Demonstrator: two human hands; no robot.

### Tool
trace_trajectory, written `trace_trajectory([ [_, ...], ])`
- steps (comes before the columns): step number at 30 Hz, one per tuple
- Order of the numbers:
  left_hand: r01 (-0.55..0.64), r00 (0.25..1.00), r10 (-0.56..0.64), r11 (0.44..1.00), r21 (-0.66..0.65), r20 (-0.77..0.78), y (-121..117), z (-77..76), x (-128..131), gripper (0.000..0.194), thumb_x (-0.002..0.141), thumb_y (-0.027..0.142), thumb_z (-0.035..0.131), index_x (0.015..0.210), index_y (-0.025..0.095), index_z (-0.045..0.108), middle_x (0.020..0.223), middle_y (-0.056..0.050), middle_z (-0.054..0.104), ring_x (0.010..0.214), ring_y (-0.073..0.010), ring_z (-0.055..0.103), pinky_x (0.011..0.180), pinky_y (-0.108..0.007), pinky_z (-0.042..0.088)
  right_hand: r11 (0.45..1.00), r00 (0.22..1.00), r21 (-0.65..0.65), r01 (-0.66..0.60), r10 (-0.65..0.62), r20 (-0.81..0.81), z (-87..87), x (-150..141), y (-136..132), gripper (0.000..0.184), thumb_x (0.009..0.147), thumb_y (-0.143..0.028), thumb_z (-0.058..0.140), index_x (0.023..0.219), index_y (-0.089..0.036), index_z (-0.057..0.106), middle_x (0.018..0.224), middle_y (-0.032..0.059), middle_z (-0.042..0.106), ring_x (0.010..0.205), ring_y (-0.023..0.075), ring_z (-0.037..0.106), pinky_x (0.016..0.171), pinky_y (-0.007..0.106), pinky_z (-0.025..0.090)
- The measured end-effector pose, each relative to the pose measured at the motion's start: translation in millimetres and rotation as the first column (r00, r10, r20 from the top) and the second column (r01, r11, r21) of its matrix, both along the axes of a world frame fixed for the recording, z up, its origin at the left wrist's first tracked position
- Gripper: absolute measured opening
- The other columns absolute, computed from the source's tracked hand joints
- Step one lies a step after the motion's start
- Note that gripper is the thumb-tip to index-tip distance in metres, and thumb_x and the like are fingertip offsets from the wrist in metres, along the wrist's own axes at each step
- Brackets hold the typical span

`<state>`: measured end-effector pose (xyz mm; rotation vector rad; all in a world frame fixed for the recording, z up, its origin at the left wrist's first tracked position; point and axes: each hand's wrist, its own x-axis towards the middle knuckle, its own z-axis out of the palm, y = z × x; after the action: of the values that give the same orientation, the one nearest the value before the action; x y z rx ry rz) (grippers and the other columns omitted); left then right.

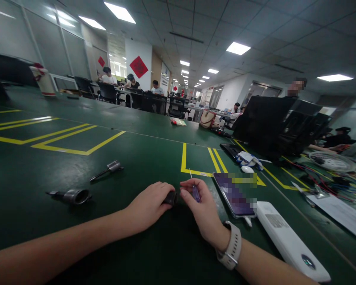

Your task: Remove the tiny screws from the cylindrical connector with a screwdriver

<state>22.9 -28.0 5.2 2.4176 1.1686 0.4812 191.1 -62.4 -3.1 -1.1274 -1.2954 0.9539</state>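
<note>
Towards the near edge of the green tabletop [154,152], about midway between its sides, a short dark cylindrical part [171,198] is gripped between the thumb and fingers of the left hand [148,202]. Just beside it, a small screwdriver with a purple handle [195,193] is held in the curled fingers of the right hand [207,215], its thin shaft pointed up and away from the part. No contact between tool and part can be made out, so the step in hand is judged to be close handling of the part, with the tool held ready rather than applied.

For any use of the tool from this pose, its tip would have to be turned round and lined up with the part, and the part held firmly by the left hand. The part's open end is too dark to be read, so where a tip might be seated cannot be told.

Towards the left edge, a metal piece with a wide cup [72,196] is laid on its side, and a slimmer metal piece [114,166] is laid farther from the near edge. On the right, a phone [235,194] and a white power bank [290,237] are placed; a wide sweep of the right forearm could be obstructed by them.
</note>
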Motion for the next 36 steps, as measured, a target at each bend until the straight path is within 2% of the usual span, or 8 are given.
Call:
trace_trajectory([
  [3,-0.065,0.988,0.079,0.992,-0.104,0.13,6,-6.4,1,0.024,0.075,0.019,0.054,0.099,0.021,0.049,0.097,-0.003,0.059,0.09,-0.0209,0.056,0.074,-0.034,0.045,0.999,0.976,0.045,-0.012,0.022,-0.218,4.3,4,1,0.012,0.083,-0.031,0.057,0.084,-0.019,0.059,0.081,0.0023,0.063,0.076,0.016,0.058,0.071,0.03,0.046],
  [8,-0.116,0.948,0.164,0.976,-0.183,0.271,12,-9.7,1,0.022,0.075,0.023,0.055,0.095,0.021,0.046,0.087,0.0,0.057,0.078,-0.018,0.056,0.067,-0.03,0.044,0.978,0.907,0.011,-0.207,0.197,-0.372,10.3,6,-2,0.035,0.089,-0.037,0.046,0.065,-0.016,0.062,0.057,0.0004,0.056,0.054,0.0119,0.051,0.052,0.025,0.039],
  [13,-0.04,0.958,0.063,0.995,-0.089,0.281,14,-4.4,-2,0.007,0.072,0.017,0.054,0.078,0.018,0.051,0.082,0.0,0.055,0.074,-0.0161,0.054,0.065,-0.029,0.043,0.978,0.951,0.081,-0.192,0.206,-0.233,4.8,7,-6,0.036,0.089,-0.035,0.046,0.064,-0.016,0.064,0.061,0.0021,0.056,0.058,0.0131,0.051,0.055,0.026,0.037],
  [17,-0.075,0.946,0.108,0.99,-0.118,0.306,15,-6.2,-2,0.006,0.072,0.018,0.055,0.074,0.018,0.049,0.077,0.001,0.055,0.07,-0.0149,0.053,0.061,-0.027,0.043,0.979,0.983,0.088,-0.183,0.183,0.007,10.5,8,-7,0.037,0.091,-0.034,0.042,0.065,-0.017,0.062,0.061,0.0021,0.054,0.06,0.0143,0.051,0.057,0.028,0.037],
  [20,-0.077,0.951,0.124,0.982,-0.172,0.283,15,-9.5,0,0.007,0.072,0.019,0.055,0.071,0.018,0.049,0.072,0.002,0.055,0.066,-0.0143,0.053,0.058,-0.026,0.041,0.967,0.952,0.08,-0.242,0.221,0.21,20.7,9,-8,0.036,0.091,-0.032,0.042,0.066,-0.016,0.062,0.063,0.0029,0.056,0.063,0.0146,0.053,0.06,0.028,0.038],
  [23,-0.09,0.954,0.13,0.984,-0.155,0.27,15,-12.0,1,0.013,0.073,0.022,0.055,0.066,0.019,0.045,0.068,0.003,0.052,0.063,-0.0139,0.051,0.056,-0.026,0.039,0.96,0.938,0.094,-0.265,0.234,0.255,24.8,8,-8,0.035,0.091,-0.03,0.042,0.067,-0.016,0.063,0.064,0.0035,0.057,0.064,0.0148,0.055,0.061,0.028,0.039],
  [32,-0.044,0.955,0.072,0.994,-0.103,0.289,14,-5.3,0,0.014,0.078,0.022,0.05,0.065,0.019,0.045,0.067,0.002,0.05,0.062,-0.0133,0.051,0.058,-0.025,0.04,0.964,0.943,-0.107,-0.244,0.211,-0.256,3.6,-2,-6,0.035,0.089,-0.035,0.047,0.066,-0.015,0.064,0.063,0.0036,0.056,0.061,0.0145,0.051,0.058,0.028,0.038],
  [36,-0.035,0.971,0.05,0.997,-0.068,0.235,14,-5.8,-3,0.015,0.077,0.02,0.05,0.063,0.019,0.044,0.067,0.003,0.051,0.063,-0.0133,0.051,0.059,-0.025,0.039,0.97,0.942,-0.112,-0.217,0.179,-0.283,7.0,-6,-11,0.037,0.089,-0.037,0.045,0.064,-0.016,0.063,0.061,0.0034,0.055,0.059,0.0144,0.05,0.055,0.027,0.037],
])
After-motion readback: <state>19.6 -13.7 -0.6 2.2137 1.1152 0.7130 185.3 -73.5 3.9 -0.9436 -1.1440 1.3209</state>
